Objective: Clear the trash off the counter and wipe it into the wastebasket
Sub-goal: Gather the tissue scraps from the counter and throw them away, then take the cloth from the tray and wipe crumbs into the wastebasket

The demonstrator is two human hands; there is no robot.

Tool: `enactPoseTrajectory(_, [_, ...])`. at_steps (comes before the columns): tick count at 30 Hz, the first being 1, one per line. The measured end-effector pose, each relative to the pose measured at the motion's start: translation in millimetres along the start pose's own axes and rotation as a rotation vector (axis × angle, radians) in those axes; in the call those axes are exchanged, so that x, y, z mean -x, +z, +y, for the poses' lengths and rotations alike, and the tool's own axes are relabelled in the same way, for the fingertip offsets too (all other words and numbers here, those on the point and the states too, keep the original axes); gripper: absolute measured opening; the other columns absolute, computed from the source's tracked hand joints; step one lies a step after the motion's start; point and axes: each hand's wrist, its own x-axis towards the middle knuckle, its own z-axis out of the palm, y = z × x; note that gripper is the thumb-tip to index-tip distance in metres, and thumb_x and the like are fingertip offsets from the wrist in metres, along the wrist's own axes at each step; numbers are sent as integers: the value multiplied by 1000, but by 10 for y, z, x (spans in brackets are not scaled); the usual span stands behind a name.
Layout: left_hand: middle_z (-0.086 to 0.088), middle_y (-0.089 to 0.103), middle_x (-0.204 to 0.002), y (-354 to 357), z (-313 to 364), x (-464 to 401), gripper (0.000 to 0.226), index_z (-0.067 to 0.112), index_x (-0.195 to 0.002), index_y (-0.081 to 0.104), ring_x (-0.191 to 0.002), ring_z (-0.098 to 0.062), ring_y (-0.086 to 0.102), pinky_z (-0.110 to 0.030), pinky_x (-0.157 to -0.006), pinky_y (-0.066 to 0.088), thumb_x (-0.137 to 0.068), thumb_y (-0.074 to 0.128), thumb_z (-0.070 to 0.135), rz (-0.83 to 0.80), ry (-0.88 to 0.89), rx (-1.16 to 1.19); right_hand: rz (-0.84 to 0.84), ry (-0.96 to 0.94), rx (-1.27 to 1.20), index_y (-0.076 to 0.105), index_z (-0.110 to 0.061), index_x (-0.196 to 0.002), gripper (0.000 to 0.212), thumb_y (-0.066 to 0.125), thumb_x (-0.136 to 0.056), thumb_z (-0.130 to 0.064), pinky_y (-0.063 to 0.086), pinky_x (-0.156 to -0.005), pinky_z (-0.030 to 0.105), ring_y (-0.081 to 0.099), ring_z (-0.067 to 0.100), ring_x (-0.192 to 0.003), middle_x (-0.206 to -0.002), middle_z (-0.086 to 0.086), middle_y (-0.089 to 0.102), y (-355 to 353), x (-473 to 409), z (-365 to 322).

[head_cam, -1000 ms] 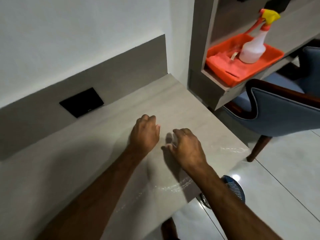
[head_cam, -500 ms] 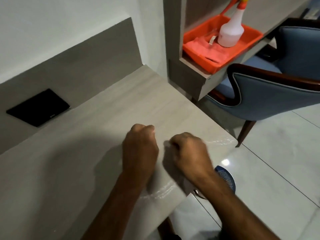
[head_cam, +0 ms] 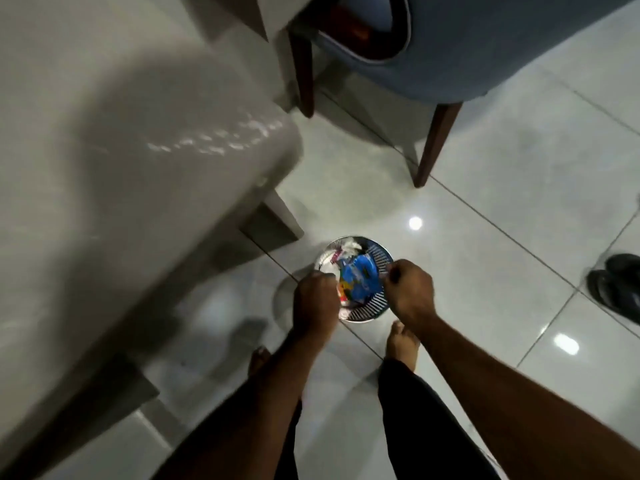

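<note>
The wastebasket [head_cam: 379, 257], round with slatted blue-and-white walls, stands on the tiled floor below the counter's corner. Inside it lie a blue wrapper [head_cam: 360, 277] and white crumpled paper [head_cam: 348, 244]. My left hand [head_cam: 315, 303] is a closed fist over the basket's left rim. My right hand [head_cam: 410, 289] is a closed fist over its right rim. Whatever the fists may hold is hidden. The grey counter [head_cam: 121, 150] fills the left, with wet streaks near its corner.
A blue upholstered chair [head_cam: 502, 46] with dark wooden legs [head_cam: 436, 143] stands just beyond the basket. Dark shoes [head_cam: 620, 285] lie on the floor at the right edge. My bare feet [head_cam: 401, 344] stand close behind the basket.
Both hands have left the countertop and dropped, still closed, over the wastebasket on the floor. The view has swung down from the counter to the floor.
</note>
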Motion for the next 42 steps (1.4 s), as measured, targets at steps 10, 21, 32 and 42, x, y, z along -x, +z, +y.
enactPoseTrajectory(10, [-18,65,-129,813,-3,-539,29,5,-121,63,-117,-34,61,-40,-97,51,-99,51,19,14,-108,113,-172,106,12,69,-12,-110,27,61,-85,-16,51,-85,32,66,35,-101,-108,15,72,641,-584,391])
enactPoseTrajectory(21, [-30,35,-154,-1446,1293,426,58,-10,-146,32,-147,-40,29,-55,-120,24,-105,19,28,471,367,3,-63,-424,-135,40,-9,-146,46,42,-103,-24,27,-118,40,36,27,-142,-153,12,40,-1422,347,-811])
enactPoseTrajectory(32, [-21,11,-165,-4333,360,-581,74,0,-155,11,-154,-33,5,-48,-125,7,-98,35,41,647,-13,73,224,-955,81,46,0,-134,40,39,-101,-21,32,-113,44,44,37,-132,-137,23,52,-2818,119,-3995])
enactPoseTrajectory(42, [-30,28,-158,-4300,-639,-1452,79,-9,-148,28,-149,-41,21,-51,-123,19,-94,47,45,483,-251,-44,144,-668,356,62,-9,-108,29,47,-97,-31,51,-86,40,61,35,-100,-110,18,66,-2379,-1045,-5292])
